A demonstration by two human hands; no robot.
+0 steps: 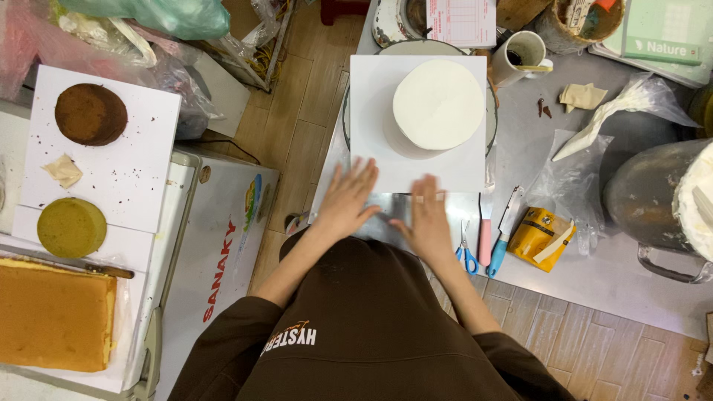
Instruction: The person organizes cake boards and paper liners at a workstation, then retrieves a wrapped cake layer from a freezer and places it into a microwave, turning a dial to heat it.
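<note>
both hands flat, fingers spread: left hand point(347, 199) & right hand point(428, 215) press near edge of white board point(371, 126) on bench point(549, 156), steadying white frosted cake point(438, 104) w/o touching it.

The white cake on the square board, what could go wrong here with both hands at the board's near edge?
The white frosted cake sits on a white square board that overhangs the turntable; a push from the left hand or right hand might tip or slide it. The scissors and knives lie close beside the right hand and could be knocked or nick it.
</note>
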